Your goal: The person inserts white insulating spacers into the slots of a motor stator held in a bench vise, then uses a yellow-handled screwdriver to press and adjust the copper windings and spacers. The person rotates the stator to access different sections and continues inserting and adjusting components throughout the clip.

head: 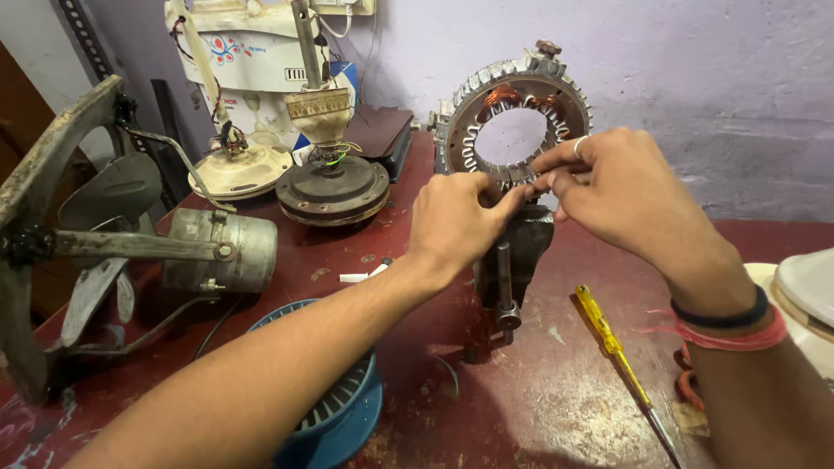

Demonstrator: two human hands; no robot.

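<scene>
A ring-shaped motor stator (486, 91) with copper windings stands upright, clamped in a dark bench vise (512, 252) on the red table. My left hand (452, 221) and my right hand (612, 187) meet at the stator's lower rim, fingertips pinched together there. Whatever lies between the fingertips is too small to make out. A ring is on my right hand, and bands sit on that wrist.
A yellow-handled screwdriver (612, 343) lies to the right of the vise. A blue fan guard (347, 408) sits under my left forearm. An exhaust fan with its motor (221, 247) is at left, ceiling fan parts (334, 187) behind, and a white object (804, 291) at the right edge.
</scene>
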